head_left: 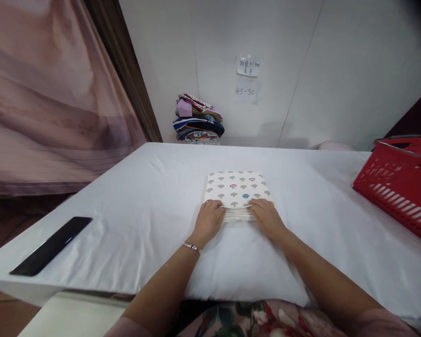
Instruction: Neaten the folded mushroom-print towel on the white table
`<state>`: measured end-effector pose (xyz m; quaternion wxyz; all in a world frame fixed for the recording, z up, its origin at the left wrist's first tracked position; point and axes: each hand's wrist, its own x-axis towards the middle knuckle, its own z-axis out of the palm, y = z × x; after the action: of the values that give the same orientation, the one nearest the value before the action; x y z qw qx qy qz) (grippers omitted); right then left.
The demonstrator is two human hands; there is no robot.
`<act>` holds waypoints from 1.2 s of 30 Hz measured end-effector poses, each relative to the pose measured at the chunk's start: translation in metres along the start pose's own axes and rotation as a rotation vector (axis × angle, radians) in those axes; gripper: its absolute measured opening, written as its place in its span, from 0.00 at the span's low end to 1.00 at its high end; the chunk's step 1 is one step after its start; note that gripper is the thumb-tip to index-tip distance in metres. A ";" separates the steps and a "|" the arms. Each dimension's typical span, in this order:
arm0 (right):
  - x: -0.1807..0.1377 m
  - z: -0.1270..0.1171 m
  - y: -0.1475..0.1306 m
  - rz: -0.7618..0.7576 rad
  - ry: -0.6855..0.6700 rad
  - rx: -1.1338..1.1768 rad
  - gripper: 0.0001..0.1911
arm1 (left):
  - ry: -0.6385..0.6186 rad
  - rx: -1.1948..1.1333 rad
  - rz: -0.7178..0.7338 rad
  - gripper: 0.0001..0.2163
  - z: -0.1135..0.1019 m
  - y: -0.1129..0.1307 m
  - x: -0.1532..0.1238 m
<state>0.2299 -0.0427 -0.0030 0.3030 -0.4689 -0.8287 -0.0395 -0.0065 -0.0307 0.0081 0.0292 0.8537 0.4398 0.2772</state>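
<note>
A folded white cloth [238, 188] printed with grey mushrooms, plus a few red and blue ones, lies flat in the middle of the bed-like white surface. Its near edge shows several stacked layers. My left hand [209, 217] grips the near left corner, fingers on top of the fold; a silver watch or bracelet is on that wrist. At the near right corner, my right hand [267, 216] holds the same edge with its fingers curled over it. Both thumbs are at the layered front edge, partly hidden.
The white-covered table [133, 196] carries a long black flat object [52, 245] at left and a red plastic basket [403, 187] at right. A pile of folded fabrics [199, 119] stands beyond the far edge. Handwritten notes [247, 79] are on the wall; a pink curtain [52, 93] hangs left.
</note>
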 end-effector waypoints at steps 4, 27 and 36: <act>-0.003 -0.002 -0.001 -0.024 0.072 0.052 0.13 | 0.038 -0.003 0.024 0.10 0.000 0.000 -0.001; -0.008 -0.003 0.003 -0.089 -0.001 0.042 0.12 | 0.014 0.109 0.133 0.09 0.005 -0.005 -0.001; -0.006 0.000 0.002 -0.067 0.061 0.055 0.14 | 0.033 0.139 0.117 0.10 0.009 -0.004 0.001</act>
<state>0.2335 -0.0463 -0.0069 0.3393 -0.4310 -0.8351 -0.0412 -0.0046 -0.0255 -0.0002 -0.0537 0.8733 0.4077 0.2613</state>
